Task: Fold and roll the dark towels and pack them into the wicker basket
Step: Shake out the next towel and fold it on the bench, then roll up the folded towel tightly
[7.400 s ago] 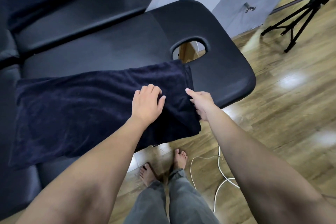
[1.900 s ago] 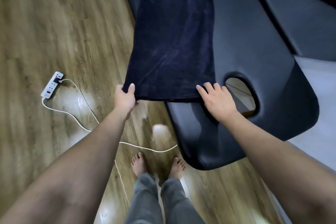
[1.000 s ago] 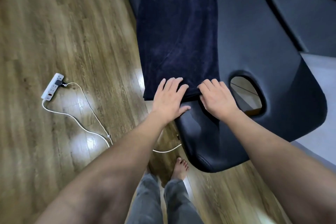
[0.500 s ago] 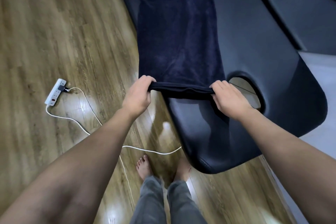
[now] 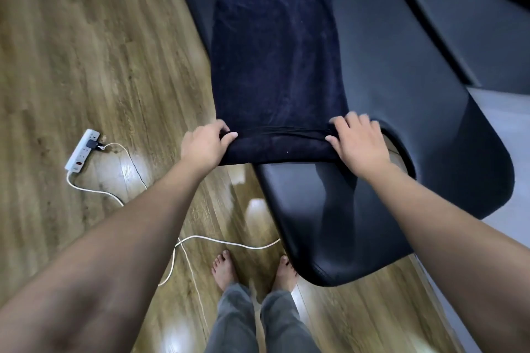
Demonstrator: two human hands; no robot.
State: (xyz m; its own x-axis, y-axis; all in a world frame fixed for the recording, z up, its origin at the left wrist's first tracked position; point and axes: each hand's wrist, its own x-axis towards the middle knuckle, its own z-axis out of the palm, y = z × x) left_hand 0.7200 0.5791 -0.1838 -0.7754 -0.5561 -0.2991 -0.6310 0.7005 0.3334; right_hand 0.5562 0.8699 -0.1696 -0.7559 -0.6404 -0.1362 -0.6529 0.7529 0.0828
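Since half-second ago, hands point(image 5: 282, 142) rolled dark towel point(image 5: 276, 51) end further.

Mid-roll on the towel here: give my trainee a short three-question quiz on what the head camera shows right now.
1. True or false: both hands grip the rolled near end of the dark towel.
2. Which lies on the floor left of the massage table? A) wicker basket B) power strip C) tripod
3. Fill in: the towel's far part lies ____ along the table.

Key:
1. True: the left hand and the right hand each hold one end of the roll.
2. B, the power strip; no basket is in view.
3. Flat (unrolled).
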